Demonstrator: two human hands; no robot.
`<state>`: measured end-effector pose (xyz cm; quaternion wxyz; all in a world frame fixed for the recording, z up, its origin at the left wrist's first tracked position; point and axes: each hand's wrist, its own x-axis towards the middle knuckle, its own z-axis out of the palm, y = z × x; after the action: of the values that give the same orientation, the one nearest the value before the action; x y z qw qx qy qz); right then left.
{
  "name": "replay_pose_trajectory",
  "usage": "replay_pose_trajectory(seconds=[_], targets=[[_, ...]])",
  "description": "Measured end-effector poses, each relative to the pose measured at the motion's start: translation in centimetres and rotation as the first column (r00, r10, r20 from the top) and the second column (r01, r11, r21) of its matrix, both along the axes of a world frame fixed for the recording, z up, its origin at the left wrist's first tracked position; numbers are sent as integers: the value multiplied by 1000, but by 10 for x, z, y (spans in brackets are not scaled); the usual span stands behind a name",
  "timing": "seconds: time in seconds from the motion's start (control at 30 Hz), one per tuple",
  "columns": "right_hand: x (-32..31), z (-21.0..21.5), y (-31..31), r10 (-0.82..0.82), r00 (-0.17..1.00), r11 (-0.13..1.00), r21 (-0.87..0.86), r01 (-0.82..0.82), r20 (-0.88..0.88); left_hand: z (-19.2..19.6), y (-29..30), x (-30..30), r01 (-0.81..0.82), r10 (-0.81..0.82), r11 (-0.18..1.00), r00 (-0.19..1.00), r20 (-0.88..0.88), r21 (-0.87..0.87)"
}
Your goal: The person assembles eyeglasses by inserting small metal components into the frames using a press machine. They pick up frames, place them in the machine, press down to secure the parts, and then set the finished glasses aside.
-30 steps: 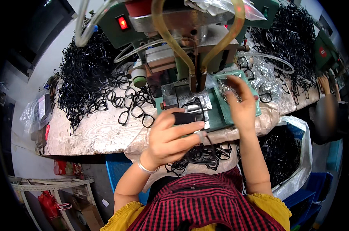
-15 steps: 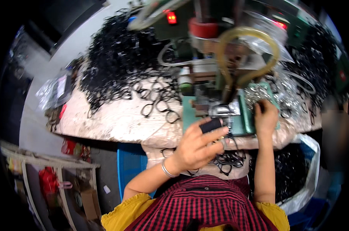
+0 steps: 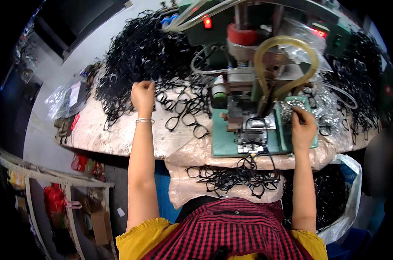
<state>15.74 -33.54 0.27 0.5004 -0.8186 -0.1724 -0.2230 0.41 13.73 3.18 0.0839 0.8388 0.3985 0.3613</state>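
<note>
Two narrow pinches, closure and contents unclear, suggest a pickup needing precision: left hand (image 3: 143,97) by the worktop's (image 3: 107,138) far-edge frames (image 3: 148,56), right hand (image 3: 304,130) at its near-edge tray (image 3: 287,138).

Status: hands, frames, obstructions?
Left hand at black frame pile. Right hand at green parts tray; holds unclear. Frame on fixture. Yellow tube partly hides press.

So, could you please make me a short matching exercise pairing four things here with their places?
1. Left hand
2. Right hand
3. Yellowish hose
4. White sack

A. Looped on the machine
B. At the left-hand pile of black frames
C. Below the table edge, beside the right forearm
D. At the green tray

1-B; 2-D; 3-A; 4-C
</note>
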Motion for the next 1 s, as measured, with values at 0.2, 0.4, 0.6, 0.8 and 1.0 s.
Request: replay_pose_trajectory(seconds=[0.2, 0.4, 0.6, 0.8, 1.0], targets=[[-24, -20, -45, -122, 986, 978, -153, 139, 115, -109, 21, 2, -125, 64, 933, 980, -186, -338], [-60, -16, -92, -145, 989, 986, -77, 145, -3, -67, -28, -44, 392, -186, 762, 895, 405, -516], [-52, 59, 9, 328, 945, 935, 141, -327, 17, -22, -107, -17, 693, -121, 498, 651, 749, -522], [-56, 47, 58, 459, 882, 765, 552, -332, -105, -43, -163, -21, 828, -21, 392, 442, 897, -400], [-60, 61, 56, 544, 826, 727, 572, -379, -145, 41, -211, -27, 896, -314, 439, 81, 946, 69]])
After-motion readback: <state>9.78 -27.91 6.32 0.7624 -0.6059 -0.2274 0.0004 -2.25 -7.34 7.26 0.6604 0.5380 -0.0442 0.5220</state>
